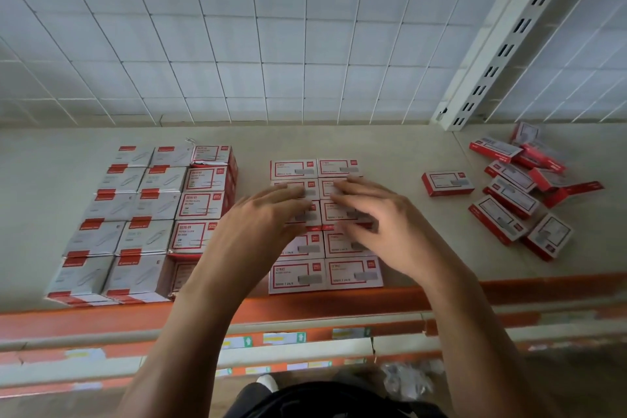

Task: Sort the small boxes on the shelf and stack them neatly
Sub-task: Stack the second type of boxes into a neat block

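Item: small red-and-white cardboard boxes (353,274), two-column block, centre of beige shelf (51,159). Left hand (268,217), right hand (376,214): fingers (288,192) straight, gripping nothing, seemingly pressing block top (blurred). Risk: uneven push skews rows, tips front boxes over shelf edge.

The bare left forearm (190,309) and right forearm (468,316) reach from the near edge and converge farther in. The left grip (268,214) and right grip (383,217) are palm down, close together but apart, with straight, slightly spread, blurred fingers.
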`<state>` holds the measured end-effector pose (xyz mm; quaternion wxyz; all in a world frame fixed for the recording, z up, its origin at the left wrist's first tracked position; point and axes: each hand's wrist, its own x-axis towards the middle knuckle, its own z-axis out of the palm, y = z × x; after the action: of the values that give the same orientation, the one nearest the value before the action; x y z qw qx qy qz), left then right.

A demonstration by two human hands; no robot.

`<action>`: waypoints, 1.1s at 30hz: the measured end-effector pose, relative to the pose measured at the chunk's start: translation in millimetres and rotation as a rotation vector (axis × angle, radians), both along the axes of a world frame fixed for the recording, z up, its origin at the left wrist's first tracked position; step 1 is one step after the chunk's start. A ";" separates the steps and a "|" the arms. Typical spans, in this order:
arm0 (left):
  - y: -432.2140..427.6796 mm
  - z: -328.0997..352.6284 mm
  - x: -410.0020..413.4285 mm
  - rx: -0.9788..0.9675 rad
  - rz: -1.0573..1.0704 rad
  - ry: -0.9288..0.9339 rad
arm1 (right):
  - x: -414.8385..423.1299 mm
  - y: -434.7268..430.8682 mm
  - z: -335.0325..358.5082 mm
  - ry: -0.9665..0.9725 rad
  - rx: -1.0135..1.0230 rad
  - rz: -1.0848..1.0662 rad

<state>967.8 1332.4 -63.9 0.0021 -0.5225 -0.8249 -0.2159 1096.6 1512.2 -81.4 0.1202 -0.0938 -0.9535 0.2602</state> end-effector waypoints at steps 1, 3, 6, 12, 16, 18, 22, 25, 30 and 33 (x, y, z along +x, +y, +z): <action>0.6 1.2 -0.7 0.002 0.001 -0.013 | -0.4 0.5 -0.5 0.003 0.003 0.002; 2.1 3.1 -2.6 0.003 0.004 -0.024 | -1.1 1.8 -1.1 0.013 0.007 0.003; 3.0 4.5 -3.8 -0.004 0.011 -0.042 | -2.5 3.6 -2.4 0.039 -0.011 0.013; 5.2 9.1 -1.3 -0.050 0.029 -0.065 | -2.7 0.9 -4.5 0.047 -0.028 0.006; 8.1 12.9 1.5 -0.069 0.022 -0.061 | -0.9 -3.5 -4.7 0.023 -0.056 0.003; 8.4 12.2 1.5 -0.102 0.015 -0.065 | 0.8 -3.9 -3.4 0.019 -0.078 0.000; 11.2 13.6 0.7 -0.095 0.031 -0.097 | -5.8 -1.0 1.7 0.046 -0.066 -0.094; 18.8 14.4 2.8 -0.112 0.032 -0.117 | -13.4 0.0 0.9 0.013 -0.057 -0.153; 20.7 11.8 1.8 -0.071 0.018 -0.109 | -15.5 -6.0 -0.7 0.020 -0.008 -0.177; 19.6 11.0 1.7 -0.058 0.019 -0.088 | -11.3 -11.3 4.1 0.066 -0.001 -0.201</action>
<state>969.5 1352.0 -52.8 -0.0475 -0.5042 -0.8351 -0.2146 1085.2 1500.9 -77.3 0.1769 -0.1806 -0.9346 0.2501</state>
